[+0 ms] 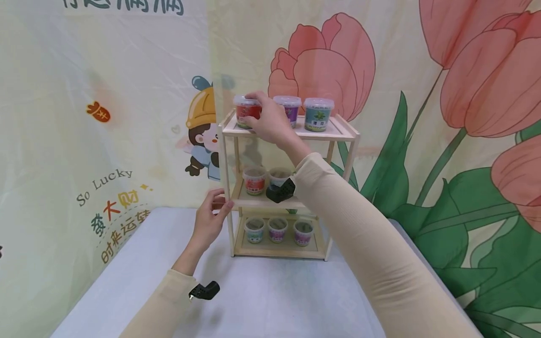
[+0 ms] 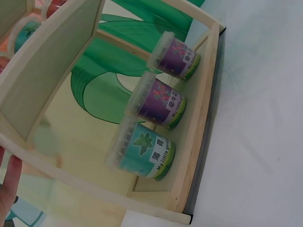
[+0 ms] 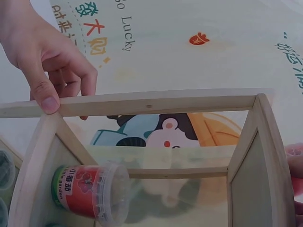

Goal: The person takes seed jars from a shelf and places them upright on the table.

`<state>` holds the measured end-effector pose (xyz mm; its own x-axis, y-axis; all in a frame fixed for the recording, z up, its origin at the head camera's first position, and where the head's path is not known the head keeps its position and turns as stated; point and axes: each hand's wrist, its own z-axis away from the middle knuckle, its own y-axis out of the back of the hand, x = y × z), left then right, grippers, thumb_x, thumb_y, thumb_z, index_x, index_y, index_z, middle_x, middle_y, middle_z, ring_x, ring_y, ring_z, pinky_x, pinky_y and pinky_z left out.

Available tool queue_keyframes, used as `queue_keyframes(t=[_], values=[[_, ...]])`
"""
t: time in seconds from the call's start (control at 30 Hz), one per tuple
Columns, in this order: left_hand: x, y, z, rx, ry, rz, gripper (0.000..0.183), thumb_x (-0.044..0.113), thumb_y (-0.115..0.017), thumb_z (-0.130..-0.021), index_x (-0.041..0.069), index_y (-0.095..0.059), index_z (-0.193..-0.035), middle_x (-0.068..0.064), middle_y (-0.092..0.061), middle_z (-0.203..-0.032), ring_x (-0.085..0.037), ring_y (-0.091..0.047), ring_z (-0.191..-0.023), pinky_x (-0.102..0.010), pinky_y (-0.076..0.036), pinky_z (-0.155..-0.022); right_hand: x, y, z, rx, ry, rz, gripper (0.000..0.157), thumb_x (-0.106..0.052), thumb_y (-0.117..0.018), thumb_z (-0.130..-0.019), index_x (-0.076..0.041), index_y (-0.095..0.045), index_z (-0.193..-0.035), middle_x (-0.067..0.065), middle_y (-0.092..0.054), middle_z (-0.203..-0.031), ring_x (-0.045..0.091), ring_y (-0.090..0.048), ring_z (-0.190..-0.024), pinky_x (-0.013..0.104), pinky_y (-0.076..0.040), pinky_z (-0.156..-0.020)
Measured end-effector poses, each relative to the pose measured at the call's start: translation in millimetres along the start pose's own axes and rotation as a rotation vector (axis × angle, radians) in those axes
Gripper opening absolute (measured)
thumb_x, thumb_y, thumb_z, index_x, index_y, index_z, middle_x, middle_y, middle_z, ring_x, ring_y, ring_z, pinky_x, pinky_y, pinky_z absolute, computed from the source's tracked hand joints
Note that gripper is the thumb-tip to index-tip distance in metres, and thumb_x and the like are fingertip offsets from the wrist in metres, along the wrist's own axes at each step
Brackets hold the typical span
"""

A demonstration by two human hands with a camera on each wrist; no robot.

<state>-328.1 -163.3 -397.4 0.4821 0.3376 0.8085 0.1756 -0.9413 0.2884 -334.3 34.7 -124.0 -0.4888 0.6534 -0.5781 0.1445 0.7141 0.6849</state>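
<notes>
Right hand: fingers grasping red, clear-lidded round plastic tub, at left end of top tier, pale wooden three-tier rack. Left hand: fingers grasping rack's left side, middle tier. White-topped bench beneath.

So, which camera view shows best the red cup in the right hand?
The head view: the red cup shows lid and label, partly covered by the right hand. The right wrist view gives only a sliver at its right edge; the left wrist view does not show it.
</notes>
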Motion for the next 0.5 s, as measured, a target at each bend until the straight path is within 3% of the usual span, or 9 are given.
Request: queue_keyframes(t=[0.3,0.5], values=[[-1.0,0.5,-1.0,-0.009,-0.014,-0.004,0.043,0.028,-0.069,-0.105,0.016,-0.054,-0.144,-0.016,-0.067,-0.121,-0.028,-0.063,-0.111,-0.035,-0.057,-0.089,1,-1.2,5,0.053,0.056,-0.030,0.056,-0.019,-0.072,-0.103,-0.023,-0.050,-0.155,0.004,-0.061,-0.148,0.018,-0.063,-0.120,0.029,-0.054,-0.098],[-0.5,2.1,-2.5,-0.009,-0.016,-0.013,0.044,0.026,-0.071,-0.104,0.016,-0.055,-0.144,-0.016,-0.068,-0.120,-0.028,-0.064,-0.111,-0.030,-0.056,-0.089,-3,8.2,15,0.058,0.118,-0.051,0.056,-0.019,-0.072,-0.103,-0.025,-0.050,-0.155,0.003,-0.060,-0.149,0.018,-0.063,-0.122,0.027,-0.055,-0.100]])
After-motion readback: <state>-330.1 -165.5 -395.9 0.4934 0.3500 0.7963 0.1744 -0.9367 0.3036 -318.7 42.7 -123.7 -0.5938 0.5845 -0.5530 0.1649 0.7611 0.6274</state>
